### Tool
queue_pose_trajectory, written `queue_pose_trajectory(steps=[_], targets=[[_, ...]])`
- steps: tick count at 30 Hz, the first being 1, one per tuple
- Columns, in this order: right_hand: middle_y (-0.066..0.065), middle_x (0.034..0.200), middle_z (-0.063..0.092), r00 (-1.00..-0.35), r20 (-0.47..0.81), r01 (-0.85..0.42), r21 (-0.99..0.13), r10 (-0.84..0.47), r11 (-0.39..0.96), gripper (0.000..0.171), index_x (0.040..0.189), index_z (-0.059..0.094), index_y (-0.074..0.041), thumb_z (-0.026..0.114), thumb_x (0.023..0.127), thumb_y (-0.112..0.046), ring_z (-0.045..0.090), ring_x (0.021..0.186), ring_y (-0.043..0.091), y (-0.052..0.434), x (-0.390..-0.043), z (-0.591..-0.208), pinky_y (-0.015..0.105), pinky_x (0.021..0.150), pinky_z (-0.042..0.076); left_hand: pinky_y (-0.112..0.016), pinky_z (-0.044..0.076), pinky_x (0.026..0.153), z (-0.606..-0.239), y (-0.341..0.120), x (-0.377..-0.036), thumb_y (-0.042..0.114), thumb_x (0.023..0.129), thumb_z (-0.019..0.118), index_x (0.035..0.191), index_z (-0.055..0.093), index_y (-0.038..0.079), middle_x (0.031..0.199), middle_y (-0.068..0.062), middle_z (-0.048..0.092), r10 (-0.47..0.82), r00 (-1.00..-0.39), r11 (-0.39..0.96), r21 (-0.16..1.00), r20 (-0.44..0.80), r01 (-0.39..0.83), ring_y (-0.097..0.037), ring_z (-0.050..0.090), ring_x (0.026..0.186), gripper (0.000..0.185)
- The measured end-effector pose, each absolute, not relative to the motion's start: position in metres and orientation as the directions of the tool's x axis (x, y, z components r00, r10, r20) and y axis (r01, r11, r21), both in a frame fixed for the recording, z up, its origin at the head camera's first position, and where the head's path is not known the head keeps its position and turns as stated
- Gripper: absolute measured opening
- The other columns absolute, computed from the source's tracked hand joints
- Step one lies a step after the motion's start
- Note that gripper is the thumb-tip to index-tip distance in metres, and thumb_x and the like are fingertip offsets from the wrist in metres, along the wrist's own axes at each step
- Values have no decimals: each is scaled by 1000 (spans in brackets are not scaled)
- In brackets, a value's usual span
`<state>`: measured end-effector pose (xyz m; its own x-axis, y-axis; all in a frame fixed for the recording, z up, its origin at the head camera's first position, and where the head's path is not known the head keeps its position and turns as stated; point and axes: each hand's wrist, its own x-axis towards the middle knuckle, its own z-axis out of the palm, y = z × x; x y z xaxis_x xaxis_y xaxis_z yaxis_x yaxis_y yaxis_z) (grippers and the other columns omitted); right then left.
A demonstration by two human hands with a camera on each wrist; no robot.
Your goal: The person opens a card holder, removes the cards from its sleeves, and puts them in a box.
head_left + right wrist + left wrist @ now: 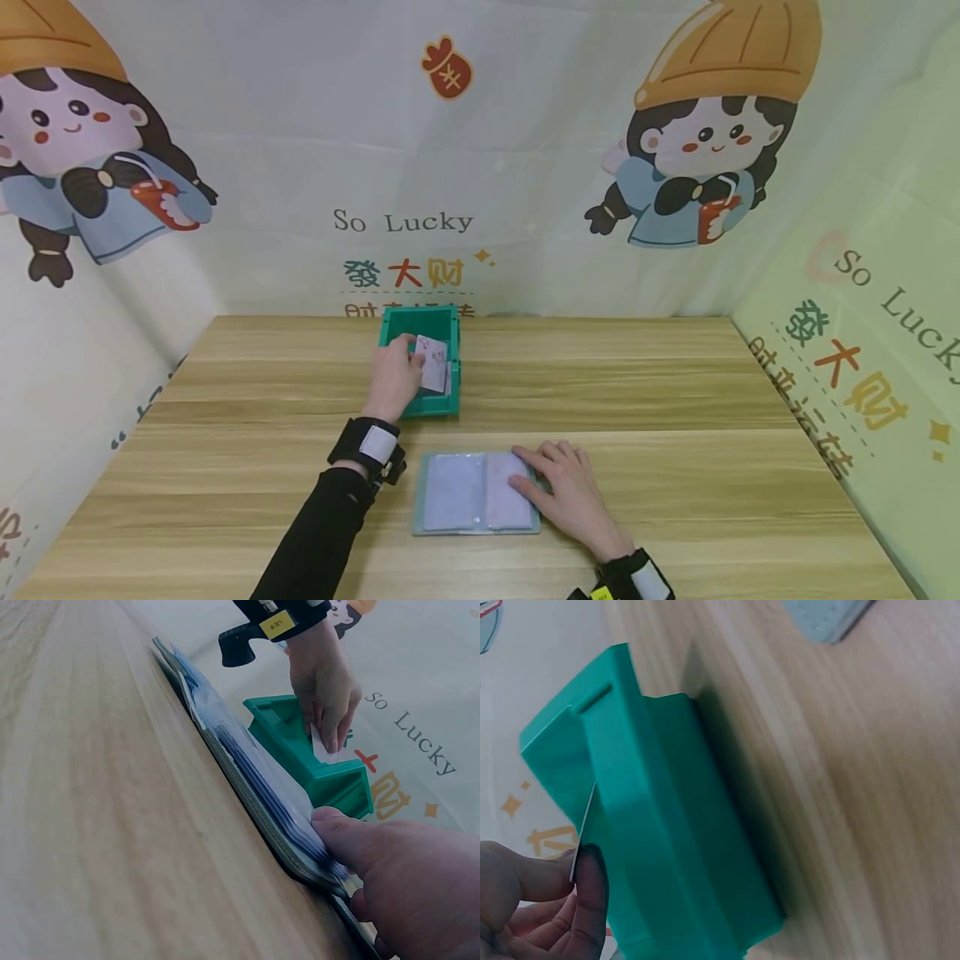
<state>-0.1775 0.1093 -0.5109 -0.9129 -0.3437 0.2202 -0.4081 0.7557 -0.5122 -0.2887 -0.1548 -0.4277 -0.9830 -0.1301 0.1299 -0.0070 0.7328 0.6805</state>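
My left hand (393, 379) pinches a small pale card (430, 362) with a printed pattern between thumb and fingers. The card is over the green plastic bin (420, 406); in the left wrist view that card (584, 829) appears edge-on. Another card (448, 379) shows inside the bin, partly covered by the first. Nearer to me, a small card album (453, 492) lies open, with clear sleeves and a pale blue-green cover. Its stacked pages (247, 761) show in the right wrist view. My right hand (570, 492) rests at the album's right edge, thumb on the right page, fingers extended.
The wood-grain table (637, 383) carries the bin near its back edge and the album in front. A printed cloth (525, 167) with cartoon figures and lettering hangs behind and along the sides. Dark straps (367, 446) with cameras wrap both wrists.
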Motion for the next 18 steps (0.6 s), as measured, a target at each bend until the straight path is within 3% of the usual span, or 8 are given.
queue_pose_trajectory(steps=[7,12,18], targets=[[-10,89,57,-914,221,-406,-511,-341,757,41,128,70,-18,70,92,-38,41,87,7,110,-178,-511,28,80,25,-41,54,74,-436,-147,-292,8,99,59,133,58,-5,109,-24,72,-162,-982,756,652,101,-57,-32,70,95,36],[-9,89,56,-914,216,-406,-510,-344,758,42,128,69,-18,70,92,-38,40,87,8,110,-178,-511,29,80,25,-41,54,74,-441,-143,-294,9,100,59,134,58,-4,116,-24,70,-167,-984,763,640,59,-91,-32,70,98,37],[-10,89,56,-911,224,-412,-506,-346,758,42,128,70,-18,69,92,-39,40,87,7,110,-178,-512,28,79,25,-38,50,65,-449,-144,-298,10,98,63,108,69,-4,97,-21,70,-157,-983,805,590,95,-71,-31,68,85,18]])
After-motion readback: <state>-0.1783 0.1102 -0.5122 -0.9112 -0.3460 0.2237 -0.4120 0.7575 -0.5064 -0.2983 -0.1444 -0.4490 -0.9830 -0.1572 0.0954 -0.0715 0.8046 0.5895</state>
